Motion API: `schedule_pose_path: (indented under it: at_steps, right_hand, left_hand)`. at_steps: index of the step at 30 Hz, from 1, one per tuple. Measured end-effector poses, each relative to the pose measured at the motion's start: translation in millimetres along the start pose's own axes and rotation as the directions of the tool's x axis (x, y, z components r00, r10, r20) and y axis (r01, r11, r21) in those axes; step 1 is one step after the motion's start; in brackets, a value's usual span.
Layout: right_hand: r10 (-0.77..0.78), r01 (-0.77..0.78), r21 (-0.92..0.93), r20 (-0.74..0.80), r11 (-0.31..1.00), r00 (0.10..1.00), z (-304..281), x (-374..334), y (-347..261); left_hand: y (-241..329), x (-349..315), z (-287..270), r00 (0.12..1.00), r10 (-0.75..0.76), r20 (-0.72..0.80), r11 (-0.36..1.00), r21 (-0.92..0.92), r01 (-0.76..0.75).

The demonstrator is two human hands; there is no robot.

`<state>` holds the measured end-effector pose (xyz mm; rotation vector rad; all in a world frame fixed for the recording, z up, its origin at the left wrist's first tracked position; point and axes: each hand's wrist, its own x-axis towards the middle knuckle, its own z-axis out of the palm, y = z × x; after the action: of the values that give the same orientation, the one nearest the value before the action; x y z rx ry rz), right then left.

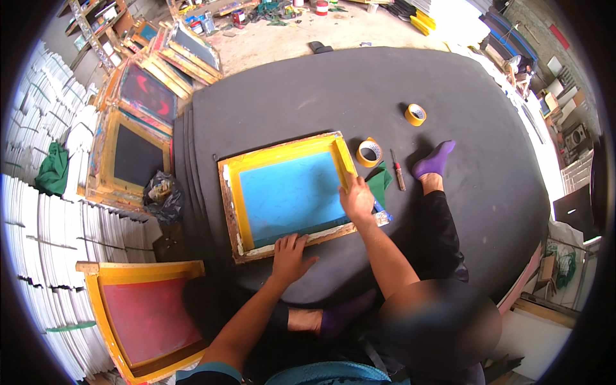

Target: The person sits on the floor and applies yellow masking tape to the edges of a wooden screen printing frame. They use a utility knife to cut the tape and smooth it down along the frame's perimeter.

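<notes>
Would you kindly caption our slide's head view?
Left hand and right hand at a blue-screened frame, tape rolls nearby.

No wording or number can be read. Small dark print shows inside the core of the nearer yellow tape roll [368,163], just beside the right edge of the yellow-bordered frame [233,183], near its far right corner; it is too small to make out. Faint marks inside the farther yellow tape roll [410,117], toward the far right corner of the dark mat stack [289,96], are equally unclear.
</notes>
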<state>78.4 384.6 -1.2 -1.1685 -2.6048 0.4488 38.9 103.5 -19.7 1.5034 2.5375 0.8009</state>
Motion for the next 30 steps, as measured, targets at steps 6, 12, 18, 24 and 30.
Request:
schedule_pose_path:
  at_steps: [6, 12, 18, 24, 30]
  right_hand:
    - [0.327, -0.343, 0.087, 0.161, 0.935, 0.931, -13, 76, 42]
    - [0.277, -0.260, 0.277, -0.022, 0.925, 0.961, 19, 88, 80]
    - [0.078, -0.043, 0.354, -0.087, 0.934, 0.993, -22, 40, 69]
    - [-0.201, 0.207, 0.345, -0.052, 0.916, 0.978, -88, -50, 20]
    - [-0.476, 0.453, 0.251, 0.039, 0.856, 0.878, -119, -120, -15]
  left_hand:
    - [12, 3, 18, 0.992, -0.124, 0.027, 0.991, -0.044, 0.125]
    - [8, 5, 15, 0.988, -0.149, -0.041, 0.977, -0.159, 0.141]
    - [25, 36, 13, 0.951, -0.273, -0.142, 0.884, -0.428, 0.190]
    - [61, 77, 3, 0.786, -0.534, 0.311, 0.130, -0.889, 0.439]
    - [77, 60, -29, 0.779, -0.498, 0.381, 0.045, -0.886, 0.462]
